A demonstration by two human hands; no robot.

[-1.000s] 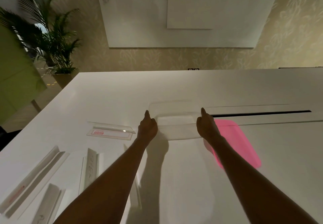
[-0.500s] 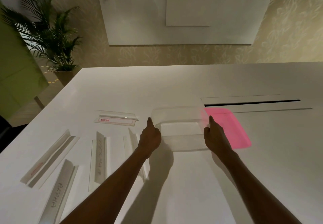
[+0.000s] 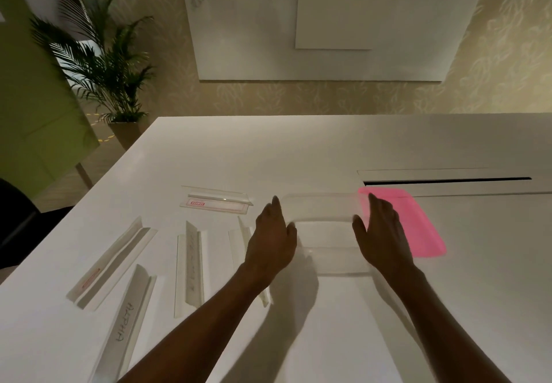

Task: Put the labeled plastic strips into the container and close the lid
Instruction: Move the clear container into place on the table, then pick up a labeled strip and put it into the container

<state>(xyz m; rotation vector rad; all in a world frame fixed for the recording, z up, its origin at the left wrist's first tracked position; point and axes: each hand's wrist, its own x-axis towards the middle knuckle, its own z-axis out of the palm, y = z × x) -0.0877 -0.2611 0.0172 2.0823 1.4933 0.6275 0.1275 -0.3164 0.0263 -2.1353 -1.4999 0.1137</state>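
Observation:
A clear plastic container (image 3: pixel 327 258) stands open on the white table (image 3: pixel 298 155). My left hand (image 3: pixel 273 240) holds its left wall, with the thumb over the rim. My right hand (image 3: pixel 382 234) holds the right wall the same way. The pink lid (image 3: pixel 418 227) lies flat just right of the container, partly behind my right hand. Several labeled plastic strips lie to the left: one with a red label (image 3: pixel 112 263), one marked ALPHA (image 3: pixel 124 330), one with handwriting (image 3: pixel 191 266), one half hidden by my left forearm (image 3: pixel 243 234), and one farther back (image 3: pixel 218 202).
A long dark cable slot (image 3: pixel 448 180) runs across the table behind the lid. A potted palm (image 3: pixel 98 63) stands on the floor beyond the table's far left corner. A whiteboard (image 3: pixel 313 21) hangs on the back wall.
Both hands have drawn the container toward me, so it now sits beside the pink lid. The view has tilted down and more strips show at the left.

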